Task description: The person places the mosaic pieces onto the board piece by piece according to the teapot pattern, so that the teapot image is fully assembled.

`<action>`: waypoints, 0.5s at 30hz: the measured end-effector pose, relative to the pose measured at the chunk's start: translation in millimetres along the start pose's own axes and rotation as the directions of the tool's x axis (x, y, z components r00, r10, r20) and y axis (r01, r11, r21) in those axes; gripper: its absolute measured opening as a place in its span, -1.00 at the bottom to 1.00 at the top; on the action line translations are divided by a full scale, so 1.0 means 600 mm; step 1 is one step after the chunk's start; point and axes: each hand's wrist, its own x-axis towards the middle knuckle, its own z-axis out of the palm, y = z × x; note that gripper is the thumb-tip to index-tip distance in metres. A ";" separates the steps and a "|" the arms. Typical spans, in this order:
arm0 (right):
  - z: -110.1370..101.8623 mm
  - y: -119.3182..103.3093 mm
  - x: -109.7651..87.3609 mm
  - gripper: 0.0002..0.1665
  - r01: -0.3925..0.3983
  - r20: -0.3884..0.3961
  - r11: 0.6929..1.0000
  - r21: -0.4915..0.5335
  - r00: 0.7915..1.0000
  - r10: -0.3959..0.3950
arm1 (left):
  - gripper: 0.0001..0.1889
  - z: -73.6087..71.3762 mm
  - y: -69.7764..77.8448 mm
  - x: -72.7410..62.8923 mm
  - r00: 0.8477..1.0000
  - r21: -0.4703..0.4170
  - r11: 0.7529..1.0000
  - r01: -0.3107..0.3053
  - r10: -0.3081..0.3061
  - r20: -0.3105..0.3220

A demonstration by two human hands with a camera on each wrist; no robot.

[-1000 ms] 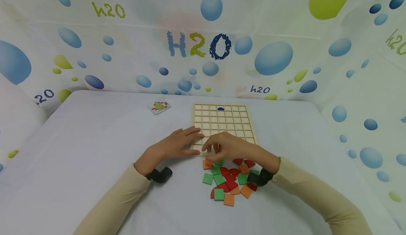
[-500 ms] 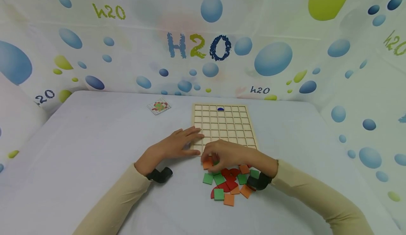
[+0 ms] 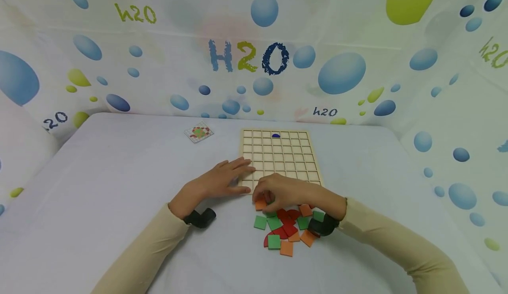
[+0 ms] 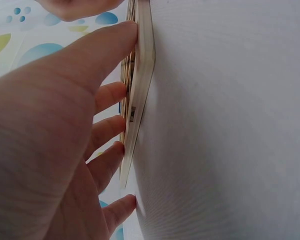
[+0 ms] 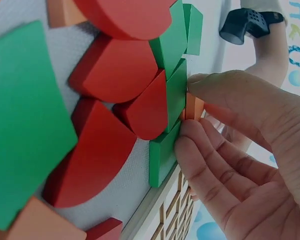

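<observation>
My left hand (image 3: pixel 222 179) lies with fingers spread over the left edge of a wooden grid board (image 3: pixel 283 157). In the left wrist view the thumb (image 4: pixel 110 47) touches the board's side. My right hand (image 3: pixel 279 190) is bent down over the near left corner of a pile of tiles, just below the board. Between its thumb and fingers sits an orange square tile (image 5: pixel 194 106). Green tiles (image 5: pixel 176 95) and red rounded tiles (image 5: pixel 117 67) lie close by in the right wrist view. The palm hides part of the pile in the head view.
A small pattern card (image 3: pixel 199 132) lies left of the board's far end. One blue half-round piece (image 3: pixel 276 135) sits in the far row. Several orange, green and red tiles (image 3: pixel 286 248) are spread on the white tabletop (image 3: pixel 119 175) between the forearms.
My right hand has come down and nearer from the board's near edge, bringing its fingertips to the orange tile. The left hand has stayed in place.
</observation>
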 end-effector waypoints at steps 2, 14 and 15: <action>-0.001 0.000 0.001 -0.71 -0.010 0.007 1.000 -0.013 1.000 0.011 | -0.36 -0.001 0.000 0.000 1.000 -0.002 1.000 0.001 -0.001 0.000; -0.012 0.000 0.000 -0.68 -0.030 -0.016 1.000 -0.003 0.999 0.030 | -0.36 0.000 0.000 0.000 1.000 -0.005 1.000 0.006 -0.006 0.004; -0.014 0.002 0.001 -0.68 -0.039 -0.018 0.999 0.007 0.999 0.039 | -0.36 0.000 0.000 0.000 1.000 -0.003 1.000 0.005 -0.005 0.004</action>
